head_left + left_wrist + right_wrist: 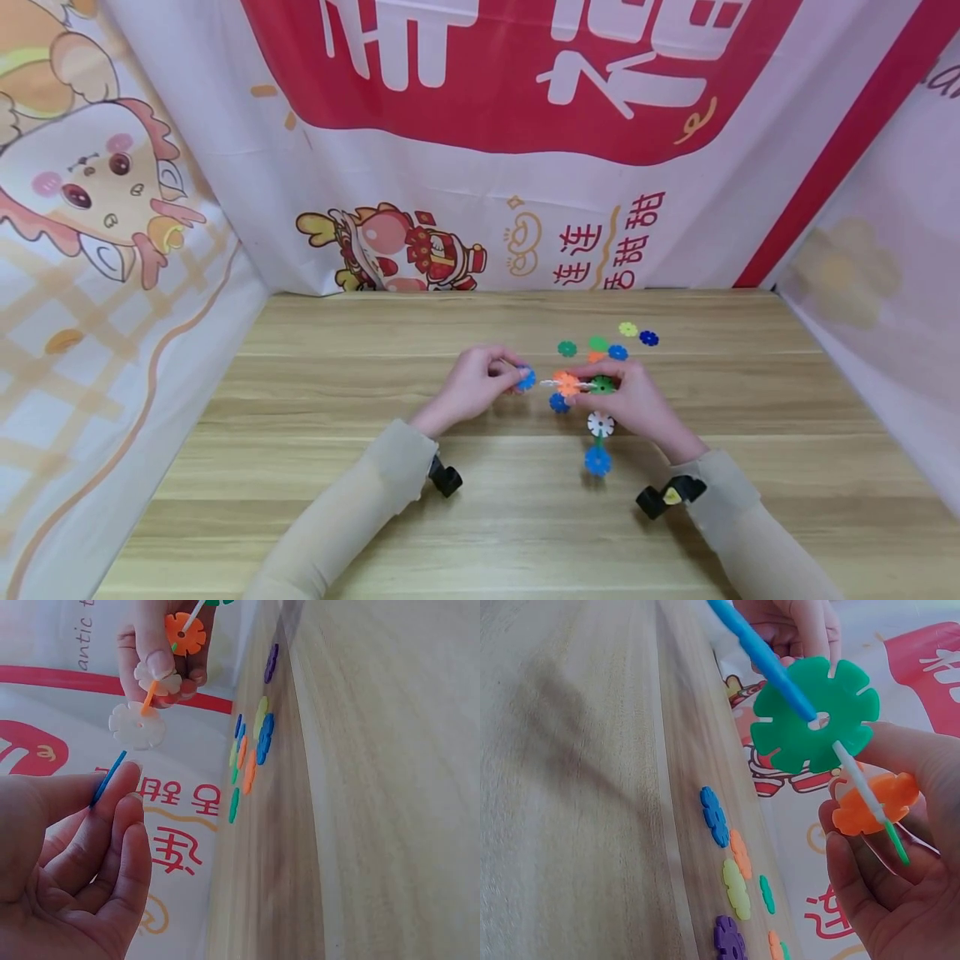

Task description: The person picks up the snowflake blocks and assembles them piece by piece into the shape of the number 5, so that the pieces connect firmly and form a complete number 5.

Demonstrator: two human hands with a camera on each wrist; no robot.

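Note:
My left hand (pixel 480 385) pinches a blue notched snowflake disc (pixel 527 379) between thumb and fingers; it shows edge-on in the left wrist view. My right hand (pixel 628 400) grips a chain of interlocked snowflake discs around its orange disc (pixel 566 384). A white disc (pixel 139 726) forms the chain's end towards my left hand, joined to an edge-on orange disc (pixel 150 697). The blue disc is just short of that white one. Beyond my right fingers, a green disc (pixel 817 690) joins an edge-on blue disc (pixel 761 660).
Loose discs lie on the wooden table (pixel 337 500) beyond my right hand, among them a green disc (pixel 567 349), a yellow disc (pixel 627 329) and a dark blue disc (pixel 648 338). A printed cloth (pixel 450 183) hangs at the table's back edge.

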